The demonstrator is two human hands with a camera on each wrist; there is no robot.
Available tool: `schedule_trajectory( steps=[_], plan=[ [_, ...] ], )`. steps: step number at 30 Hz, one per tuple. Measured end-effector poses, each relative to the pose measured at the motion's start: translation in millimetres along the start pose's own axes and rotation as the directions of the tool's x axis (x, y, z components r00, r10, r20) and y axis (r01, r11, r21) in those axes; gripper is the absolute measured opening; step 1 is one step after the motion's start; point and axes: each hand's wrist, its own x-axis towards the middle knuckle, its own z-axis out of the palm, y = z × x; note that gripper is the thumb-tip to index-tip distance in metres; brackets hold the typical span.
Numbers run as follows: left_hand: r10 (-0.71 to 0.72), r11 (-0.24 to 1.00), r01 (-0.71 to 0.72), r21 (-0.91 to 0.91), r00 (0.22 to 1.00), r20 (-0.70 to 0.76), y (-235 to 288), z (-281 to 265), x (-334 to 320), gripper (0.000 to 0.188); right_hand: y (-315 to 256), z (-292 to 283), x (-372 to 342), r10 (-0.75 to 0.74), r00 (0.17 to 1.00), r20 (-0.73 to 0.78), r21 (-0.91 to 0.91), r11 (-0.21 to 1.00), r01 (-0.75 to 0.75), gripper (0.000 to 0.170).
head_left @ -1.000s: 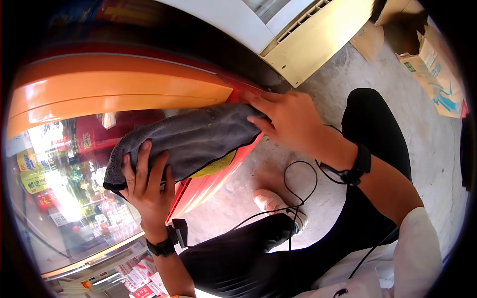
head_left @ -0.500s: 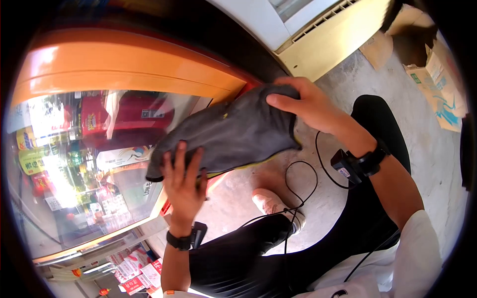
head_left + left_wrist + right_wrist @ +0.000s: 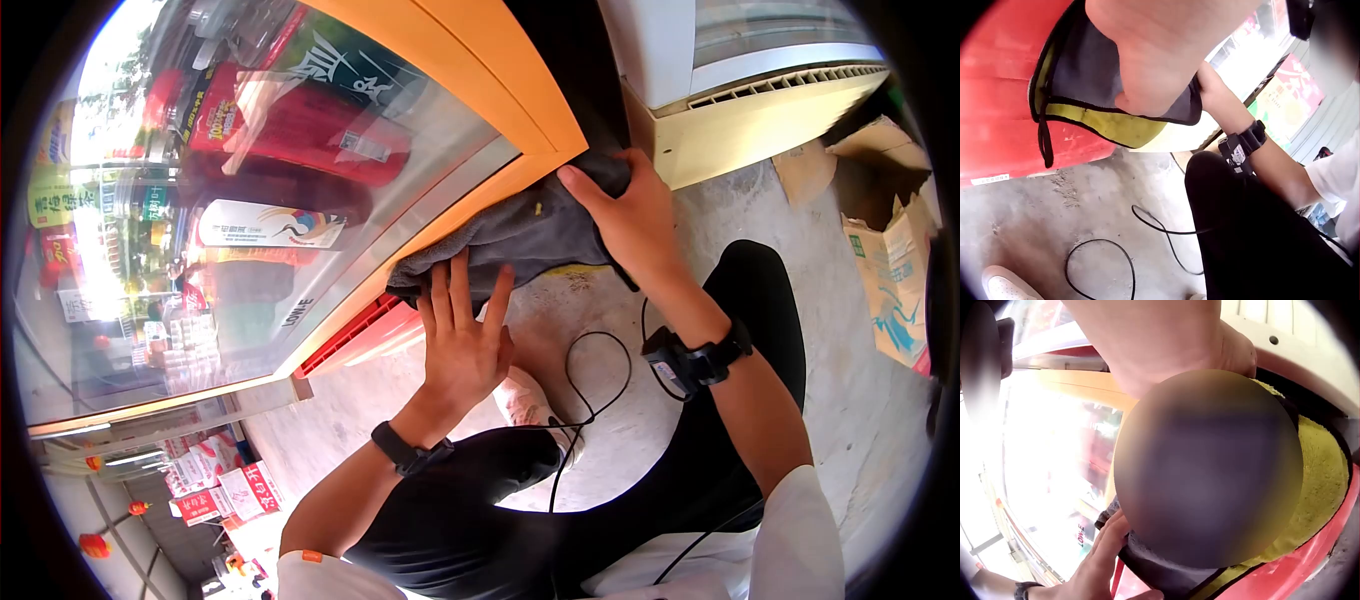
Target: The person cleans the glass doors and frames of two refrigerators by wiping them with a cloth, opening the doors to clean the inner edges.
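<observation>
Right hand (image 3: 645, 235) grips the grey cloth (image 3: 520, 228) at upper centre, left hand (image 3: 465, 355) rests on it, fingers wide, and any move calls for both together!

Text legible to you:
- "LOW-E": on the glass pane (image 3: 297, 312), to your left, beside its frame.
- "100%": on a red label (image 3: 215, 118), behind that glass.
- "树叶": on a green label (image 3: 156, 203), farther left.
- "白开": on a red-and-white carton (image 3: 250, 489), left.
- Other print: too blurred or small for you to read.
</observation>
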Motion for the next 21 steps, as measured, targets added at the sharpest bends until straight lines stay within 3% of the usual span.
schedule_trajectory(
  steps=[2,6,9,14,18,21],
  plan=[
    [0.017,0.999,-0.017,0.028,1.0,0.009,-1.0,3.3,-2.9,0.075,0.1,16.6,-2.6,0.091,0.994,-0.057,0.078,0.993,-0.086,0.054],
    [0.038,0.996,-0.038,0.078,0.999,0.003,-5.6,9.0,-9.6,0.074,-7.1,23.0,-14.1,0.122,0.991,-0.052,-0.022,0.992,-0.123,0.057],
    [0.046,0.994,-0.047,0.102,0.999,0.01,-2.1,8.1,-7.0,0.075,-3.3,17.4,-11.8,0.079,0.997,-0.009,0.015,0.997,-0.079,0.057],
    [0.047,0.995,-0.048,0.087,0.999,0.007,2.3,6.9,-1.6,0.074,2.4,-8.4,9.2,-0.209,0.976,-0.06,-0.107,0.974,0.202,0.029],
    [0.058,0.991,-0.058,0.124,0.998,0.006,0.2,10.4,-0.5,0.071,5.5,15.2,-15.4,-0.283,0.952,-0.114,-0.092,0.957,0.274,0.02],
    [0.08,0.989,-0.08,0.124,0.997,0.005,0.4,8.1,-0.2,0.069,6.0,19.9,-24.2,-0.283,0.959,0.002,0.028,0.959,0.283,0.021]
  ],
)
